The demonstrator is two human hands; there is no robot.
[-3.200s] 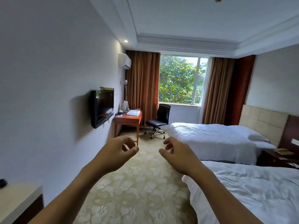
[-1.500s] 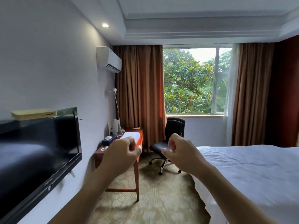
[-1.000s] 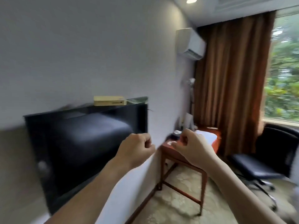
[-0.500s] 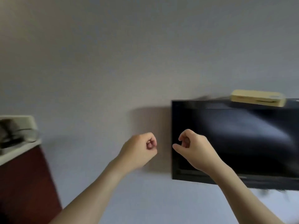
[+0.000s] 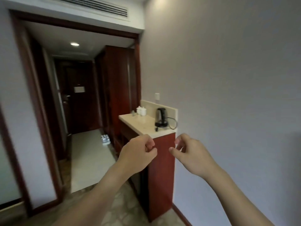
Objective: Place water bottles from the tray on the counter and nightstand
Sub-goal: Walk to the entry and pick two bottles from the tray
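Note:
A pack of water bottles (image 5: 105,139) sits on the hallway floor beside the red cabinet, far ahead of me. The cream counter (image 5: 138,125) tops a red cabinet against the right wall. My left hand (image 5: 138,154) and my right hand (image 5: 190,154) are held out in front of me, below the counter's near corner. Both hold nothing; the left is loosely curled, the right has its fingers slightly apart. No nightstand is in view.
On the counter stand a black kettle (image 5: 161,117) with its cord and white cups (image 5: 141,110) at the far end. A dark entrance door (image 5: 79,101) closes the hallway. A dark wooden frame (image 5: 37,101) borders the passage on the left.
My view has swung left from the beds and window, past the wall television, to the hallway and counter. Both hands stayed raised and empty.

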